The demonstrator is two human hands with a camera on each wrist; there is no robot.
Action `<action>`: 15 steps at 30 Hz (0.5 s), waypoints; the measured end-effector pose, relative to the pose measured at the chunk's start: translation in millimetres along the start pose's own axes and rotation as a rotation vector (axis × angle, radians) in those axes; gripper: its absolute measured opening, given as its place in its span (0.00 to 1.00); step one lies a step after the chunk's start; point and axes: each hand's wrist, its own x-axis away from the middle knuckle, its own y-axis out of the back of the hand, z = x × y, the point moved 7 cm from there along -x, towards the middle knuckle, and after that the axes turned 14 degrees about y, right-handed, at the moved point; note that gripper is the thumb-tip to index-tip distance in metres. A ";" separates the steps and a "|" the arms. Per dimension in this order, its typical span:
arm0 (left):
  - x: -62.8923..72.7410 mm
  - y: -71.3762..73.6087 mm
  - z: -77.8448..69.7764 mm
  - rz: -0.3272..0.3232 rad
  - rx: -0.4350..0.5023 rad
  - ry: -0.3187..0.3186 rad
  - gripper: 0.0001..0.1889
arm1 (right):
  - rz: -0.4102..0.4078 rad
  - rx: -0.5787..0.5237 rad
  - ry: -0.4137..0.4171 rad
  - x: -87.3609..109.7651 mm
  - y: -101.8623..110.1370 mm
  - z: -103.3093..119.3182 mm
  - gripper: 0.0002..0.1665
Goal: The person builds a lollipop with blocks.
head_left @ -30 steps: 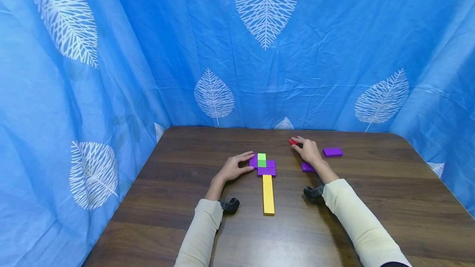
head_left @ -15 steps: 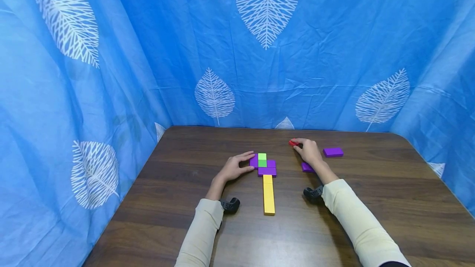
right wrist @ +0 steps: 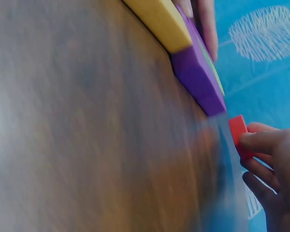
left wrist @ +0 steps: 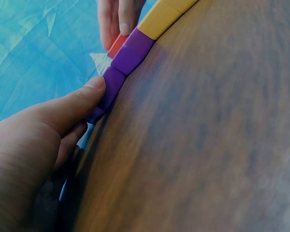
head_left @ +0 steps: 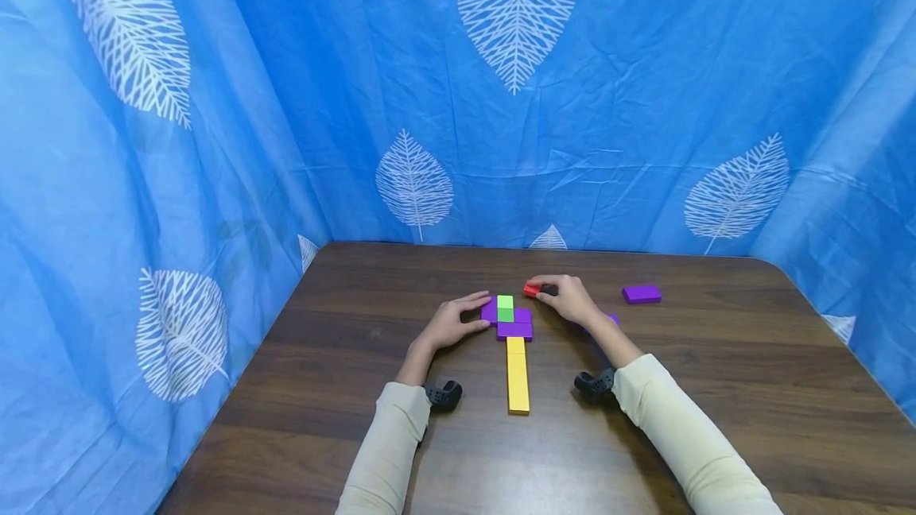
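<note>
Flat coloured blocks lie joined together on the table: purple ones, a light green and a darker green square (head_left: 506,315), and a yellow strip (head_left: 518,380) pointing toward me. My left hand (head_left: 447,324) holds the leftmost purple block (head_left: 488,311) at the group's left edge, thumb on the near side and fingers on the far side. In the left wrist view that thumb (left wrist: 89,94) presses against purple. Between thumb and fingers, my right hand (head_left: 570,300) pinches a small red block (head_left: 532,290), a little to the right of the green squares.
To the right lies a loose purple block (head_left: 642,294). Another purple block (head_left: 613,319) is mostly hidden by my right wrist. Behind the far edge of the wooden table (head_left: 358,276) hangs a blue leaf-patterned curtain (head_left: 608,102).
My right hand has moved left and slightly nearer, bringing the red block close to the joined blocks. My left hand has stayed in place.
</note>
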 end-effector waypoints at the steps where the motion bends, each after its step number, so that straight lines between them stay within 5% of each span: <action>1: 0.0 -0.2 0.1 0.002 -0.002 0.002 0.27 | 0.015 -0.008 0.009 -0.5 -3.1 3.3 0.16; 8: -0.5 -0.2 0.9 0.010 0.002 -0.001 0.26 | 0.095 -0.003 0.039 -0.4 -17.2 12.8 0.17; 15: -1.4 0.3 2.3 0.011 -0.003 -0.008 0.27 | 0.057 -0.052 0.022 1.6 -17.9 8.2 0.17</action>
